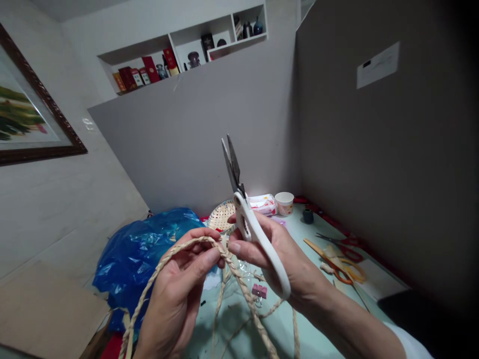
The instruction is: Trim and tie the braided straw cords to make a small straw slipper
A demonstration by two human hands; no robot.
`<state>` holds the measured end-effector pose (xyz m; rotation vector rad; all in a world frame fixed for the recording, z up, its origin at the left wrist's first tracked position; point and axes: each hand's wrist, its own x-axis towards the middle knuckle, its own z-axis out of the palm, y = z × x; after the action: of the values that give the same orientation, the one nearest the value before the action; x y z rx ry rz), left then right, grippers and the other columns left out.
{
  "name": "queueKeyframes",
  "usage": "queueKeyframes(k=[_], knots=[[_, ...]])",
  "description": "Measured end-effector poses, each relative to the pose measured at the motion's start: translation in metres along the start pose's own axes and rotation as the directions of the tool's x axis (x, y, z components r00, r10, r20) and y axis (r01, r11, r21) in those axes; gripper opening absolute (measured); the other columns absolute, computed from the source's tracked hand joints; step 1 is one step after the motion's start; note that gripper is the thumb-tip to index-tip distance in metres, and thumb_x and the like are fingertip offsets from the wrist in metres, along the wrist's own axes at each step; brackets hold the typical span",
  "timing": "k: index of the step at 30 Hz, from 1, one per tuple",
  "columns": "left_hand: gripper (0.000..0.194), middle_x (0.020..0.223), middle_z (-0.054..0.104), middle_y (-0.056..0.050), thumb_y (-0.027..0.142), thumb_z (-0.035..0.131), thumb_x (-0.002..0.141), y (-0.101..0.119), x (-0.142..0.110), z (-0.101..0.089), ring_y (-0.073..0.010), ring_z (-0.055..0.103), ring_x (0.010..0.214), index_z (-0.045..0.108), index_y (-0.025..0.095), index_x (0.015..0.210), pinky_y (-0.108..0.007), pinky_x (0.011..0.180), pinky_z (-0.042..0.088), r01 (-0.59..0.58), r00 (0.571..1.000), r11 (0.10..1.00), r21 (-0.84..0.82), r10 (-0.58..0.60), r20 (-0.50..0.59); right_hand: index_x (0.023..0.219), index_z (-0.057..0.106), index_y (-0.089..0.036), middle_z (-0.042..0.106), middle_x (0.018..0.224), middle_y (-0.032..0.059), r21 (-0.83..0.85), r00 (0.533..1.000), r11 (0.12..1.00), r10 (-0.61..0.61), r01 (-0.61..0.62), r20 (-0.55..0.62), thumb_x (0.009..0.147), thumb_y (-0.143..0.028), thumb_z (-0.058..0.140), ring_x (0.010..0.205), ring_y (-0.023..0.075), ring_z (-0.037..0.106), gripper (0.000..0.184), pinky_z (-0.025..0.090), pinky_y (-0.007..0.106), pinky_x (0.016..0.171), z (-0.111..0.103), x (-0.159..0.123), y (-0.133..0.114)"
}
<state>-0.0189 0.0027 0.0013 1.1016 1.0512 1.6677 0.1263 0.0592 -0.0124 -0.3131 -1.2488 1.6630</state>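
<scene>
My left hand [183,279] pinches a twisted straw cord [249,294] between thumb and fingers. One stretch of the cord loops back over that hand to the lower left, and another hangs down towards the table. In my right hand [277,244] is a pair of white-handled scissors [258,239], blades pointing up and slightly parted, away from the cord. The right thumb and fingertips sit close beside the pinched spot; whether they touch the cord I cannot tell. Further thin cord strands dangle below both hands.
A blue plastic bag [130,264] bulges at the left. Behind the hands are a woven basket [220,215], a tissue pack [264,204] and a paper cup [284,203]. Orange-handled scissors [342,271] and red-handled scissors [348,244] lie right. A pink clip [259,290] is on the table.
</scene>
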Motion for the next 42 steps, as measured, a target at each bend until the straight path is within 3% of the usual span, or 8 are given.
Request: queueKeyframes(k=[12, 18, 21, 26, 31, 38, 42], knots=[[0.007, 0.079, 0.071, -0.001, 0.019, 0.076, 0.077, 0.001, 0.0, -0.001, -0.0112, 0.063, 0.074, 0.074, 0.02, 0.083, -0.015, 0.07, 0.052, 0.003, 0.998, 1.0, 0.01, -0.004, 0.063, 0.094, 0.056, -0.021, 0.055, 0.07, -0.0054, -0.135, 0.994, 0.99, -0.049, 0.035, -0.096, 0.064, -0.03, 0.087, 0.061, 0.0097, 0.046, 0.044, 0.041, 0.023, 0.057, 0.002, -0.001, -0.006], [0.011, 0.076, 0.07, -0.001, 0.015, 0.078, 0.074, 0.006, 0.001, -0.003, -0.0099, 0.063, 0.071, 0.074, 0.018, 0.084, -0.014, 0.069, 0.053, -0.029, 1.0, 0.994, -0.109, 0.028, -0.01, 0.095, 0.054, -0.021, 0.054, 0.069, -0.0055, -0.282, 0.979, 0.954, -0.148, 0.104, -0.139, 0.066, -0.025, 0.084, 0.063, 0.0105, 0.048, 0.042, 0.043, 0.022, 0.057, -0.002, 0.003, -0.009], [0.012, 0.077, 0.068, -0.001, 0.014, 0.08, 0.072, 0.011, 0.001, -0.006, -0.0096, 0.062, 0.07, 0.075, 0.017, 0.082, -0.016, 0.069, 0.055, -0.093, 0.993, 0.98, -0.179, 0.077, -0.093, 0.098, 0.054, -0.021, 0.054, 0.07, -0.0052, -0.377, 0.984, 0.917, -0.165, 0.129, -0.063, 0.071, -0.024, 0.079, 0.064, 0.0113, 0.049, 0.037, 0.044, 0.022, 0.059, -0.01, 0.003, -0.011], [0.018, 0.078, 0.069, 0.001, 0.017, 0.086, 0.067, 0.017, 0.004, -0.014, -0.0093, 0.063, 0.07, 0.076, 0.017, 0.081, -0.019, 0.069, 0.057, -0.17, 0.982, 0.916, -0.365, 0.126, -0.141, 0.098, 0.054, -0.024, 0.054, 0.073, -0.0043, -0.575, 0.979, 0.808, -0.013, 0.13, 0.204, 0.081, -0.024, 0.069, 0.063, 0.012, 0.048, 0.022, 0.043, 0.024, 0.06, -0.021, 0.003, -0.008], [0.021, 0.076, 0.07, 0.001, 0.015, 0.088, 0.064, 0.022, 0.006, -0.02, -0.0096, 0.065, 0.07, 0.075, 0.016, 0.081, -0.018, 0.068, 0.057, -0.195, 0.98, 0.862, -0.467, 0.155, -0.123, 0.104, 0.059, -0.028, 0.063, 0.09, 0.0005, -0.751, 0.961, 0.639, 0.062, 0.17, 0.271, 0.076, -0.021, 0.068, 0.087, 0.0224, 0.059, 0.03, 0.048, 0.032, 0.073, -0.018, -0.001, -0.001], [0.022, 0.077, 0.072, 0.001, 0.016, 0.09, 0.062, 0.024, 0.004, -0.022, -0.0084, 0.066, 0.068, 0.077, 0.019, 0.08, -0.016, 0.068, 0.058, -0.177, 0.984, 0.836, -0.519, 0.133, -0.122, 0.118, 0.061, -0.025, 0.069, 0.113, 0.0087, -0.845, 0.958, 0.458, -0.057, 0.276, 0.282, 0.074, -0.031, 0.072, 0.099, 0.0293, 0.066, 0.046, 0.054, 0.041, 0.082, -0.019, -0.003, 0.004], [0.019, 0.078, 0.071, 0.0, 0.013, 0.087, 0.064, 0.023, 0.004, -0.021, -0.0091, 0.065, 0.071, 0.075, 0.017, 0.078, -0.015, 0.07, 0.056, -0.179, 0.983, 0.849, -0.496, 0.141, -0.114, 0.116, 0.063, -0.021, 0.071, 0.115, 0.0125, -0.858, 0.933, 0.367, -0.157, 0.359, 0.323, 0.076, -0.033, 0.07, 0.096, 0.0289, 0.069, 0.042, 0.057, 0.039, 0.078, -0.019, -0.003, 0.002]])
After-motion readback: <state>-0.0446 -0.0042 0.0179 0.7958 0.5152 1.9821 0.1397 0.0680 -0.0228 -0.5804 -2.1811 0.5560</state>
